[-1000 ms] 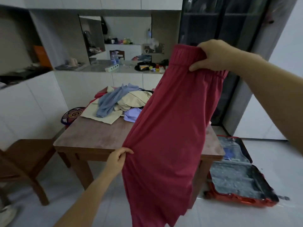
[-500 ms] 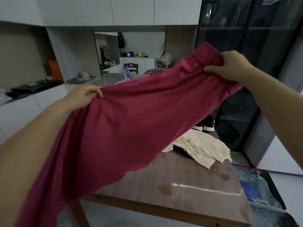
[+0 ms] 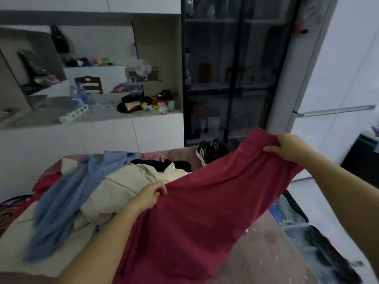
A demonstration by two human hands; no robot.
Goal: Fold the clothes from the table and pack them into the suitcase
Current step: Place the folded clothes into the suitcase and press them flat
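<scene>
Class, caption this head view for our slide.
Left hand and right hand hold red garment stretched over table beside piled clothes.

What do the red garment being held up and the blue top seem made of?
Red garment: seems a soft, matte knit, perhaps cotton jersey; it drapes smoothly between the left hand and right hand. Blue top: looks like matte open knit; a small holed pattern shows on it.

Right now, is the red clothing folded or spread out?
Spread out. The left hand and right hand hold the red clothing stretched over the table.

white cabinets (image 3: 92,3), cluttered counter (image 3: 102,114), dark glass cabinet (image 3: 231,68)
</scene>
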